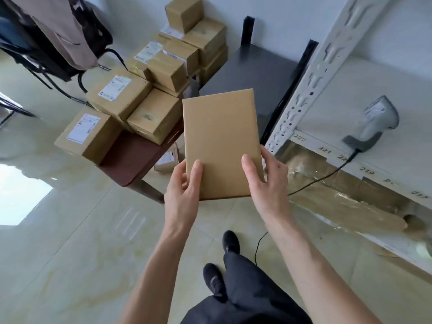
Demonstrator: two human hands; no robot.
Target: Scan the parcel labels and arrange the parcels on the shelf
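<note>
The flat parcel (221,143) showed only a plain brown face — no label was visible on it. The left hand (182,190) and right hand (264,181) gripped its lower corners, holding it in the air beside the white shelf (311,90). The shelf edge read 222, 221, 219; further numbers blurred. A scanner (376,122) lay on the shelf. Labelled boxes (121,94) crowded a brown table (131,160) — their print too small to read.

Left hand (181,183) and right hand (264,181) hold flat brown parcel (221,141) by lower corners, plain side up. Scanner (376,122) on white shelf (350,94). Stacked boxes (140,94) on table (133,157).
</note>
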